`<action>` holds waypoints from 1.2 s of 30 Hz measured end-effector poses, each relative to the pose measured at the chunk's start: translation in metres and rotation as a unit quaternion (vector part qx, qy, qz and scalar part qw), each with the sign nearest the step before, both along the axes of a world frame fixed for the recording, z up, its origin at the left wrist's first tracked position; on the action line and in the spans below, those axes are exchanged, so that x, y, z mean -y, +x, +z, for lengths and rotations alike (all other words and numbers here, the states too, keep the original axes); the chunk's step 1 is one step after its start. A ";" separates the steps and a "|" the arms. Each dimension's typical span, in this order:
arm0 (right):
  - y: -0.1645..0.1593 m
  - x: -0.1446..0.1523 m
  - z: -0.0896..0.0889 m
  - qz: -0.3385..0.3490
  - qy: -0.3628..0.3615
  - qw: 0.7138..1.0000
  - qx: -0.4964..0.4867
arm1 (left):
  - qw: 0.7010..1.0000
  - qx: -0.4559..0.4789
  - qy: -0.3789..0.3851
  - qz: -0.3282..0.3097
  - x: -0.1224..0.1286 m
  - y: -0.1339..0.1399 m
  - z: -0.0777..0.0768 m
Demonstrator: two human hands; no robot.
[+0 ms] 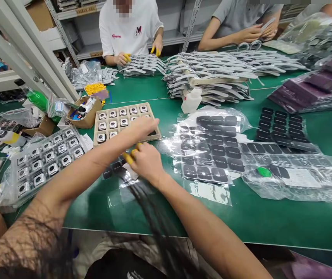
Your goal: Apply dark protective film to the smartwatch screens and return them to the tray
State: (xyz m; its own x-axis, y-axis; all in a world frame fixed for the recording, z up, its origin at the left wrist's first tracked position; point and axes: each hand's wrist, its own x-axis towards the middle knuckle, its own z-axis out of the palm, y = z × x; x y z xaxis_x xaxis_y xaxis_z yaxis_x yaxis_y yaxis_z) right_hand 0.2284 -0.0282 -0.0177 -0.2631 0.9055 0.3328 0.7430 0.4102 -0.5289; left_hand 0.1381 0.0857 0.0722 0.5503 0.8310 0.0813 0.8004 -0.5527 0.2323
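Your left hand (144,126) reaches across to the beige tray (124,121) of small square watch-like parts, fingers spread and lying flat on its right side; nothing is clamped in it as far as you can see. Your right hand (147,162) sits just in front of the tray, with yellow finger covers (129,157) on thumb and forefinger pinched together over a dark pad strip (114,167) on clear film (126,180). Whether a pad is actually caught between them cannot be told.

To do this cleanly, hold the tray steady with the flat hand so the seated parts do not jump out of their pockets, and peel low and slow so the film does not lift and drag its neighbours.

The green table (241,217) is crowded: sheets of black pads (212,149) lie to your right, a bagged tray of parts (45,159) to your left, and a white bottle (191,100) stands behind. Across the table, two other people work at stacks of grey strips (212,73), with metal shelving behind them.
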 end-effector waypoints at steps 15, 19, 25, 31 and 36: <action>-0.010 0.004 -0.030 0.001 -0.104 0.896 -0.431 | 0.742 0.568 -0.307 0.181 0.120 -0.127 -0.068; -0.007 0.010 -0.017 -0.007 -0.067 0.916 -0.395 | 0.750 0.553 -0.325 0.158 0.118 -0.129 -0.074; 0.071 -0.016 0.018 -0.085 -0.264 0.892 -0.358 | 0.716 0.571 -0.362 0.171 0.116 -0.131 -0.071; 0.104 -0.022 0.032 -0.165 -0.127 0.977 0.042 | 0.704 0.583 -0.366 0.174 0.114 -0.132 -0.071; 0.070 -0.002 0.017 0.224 -0.124 0.967 -0.009 | 0.705 0.589 -0.357 0.168 0.113 -0.131 -0.075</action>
